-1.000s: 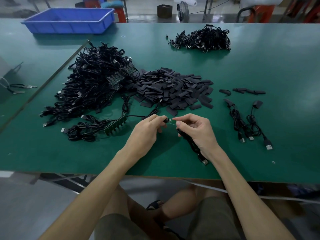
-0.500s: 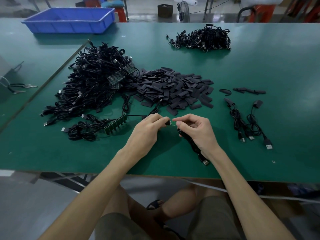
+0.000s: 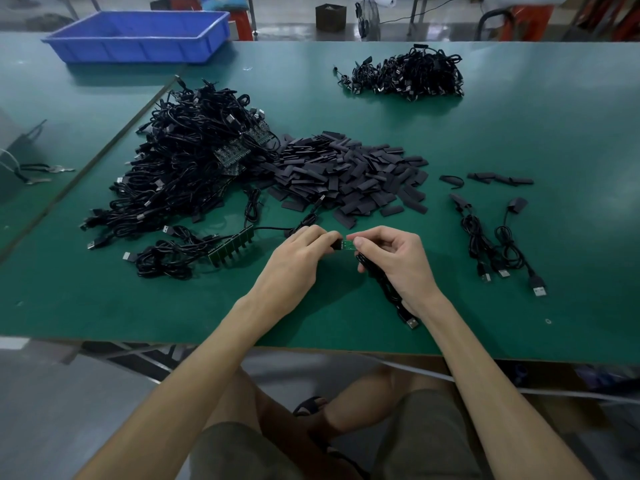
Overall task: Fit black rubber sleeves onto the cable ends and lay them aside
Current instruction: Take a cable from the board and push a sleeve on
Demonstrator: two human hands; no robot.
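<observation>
Sleeve and cable end: a black rubber sleeve (image 3: 335,244) meets a small green board end (image 3: 348,245) low over the bench (image 3: 554,126), between the two hands, near the front edge.
Step in hand: by the look of it, the sleeve is being started over the board, with most of the green still bare.
Left hand (image 3: 300,255): fingers closed in a pinch on the sleeve, thumb and forefinger at its near end.
Right hand (image 3: 398,261): fingers pinched on the far side of the board end, the rest curled round a coiled black cable (image 3: 388,289) whose USB plug (image 3: 411,322) pokes out below the wrist.
Next move: likely a straight push of sleeve over board, kept square so the flat tube does not buckle; then the finished cable goes aside.
Look of the sleeve: short, matt black, flattened; soft enough to crease, by its appearance.
Sleeve stock: a loose heap of sleeves (image 3: 349,174) lies just beyond the hands.
Unfinished cables: a big tangle (image 3: 187,168) sits to the left, with a strip of green boards (image 3: 232,245) beside the left hand.
Laid aside: a few cables (image 3: 495,244) rest to the right, well apart from the heap; whether all carry sleeves is too small to tell.
Further off: another bundle (image 3: 405,74) at the far side, a blue tray (image 3: 138,36) at the far left.
</observation>
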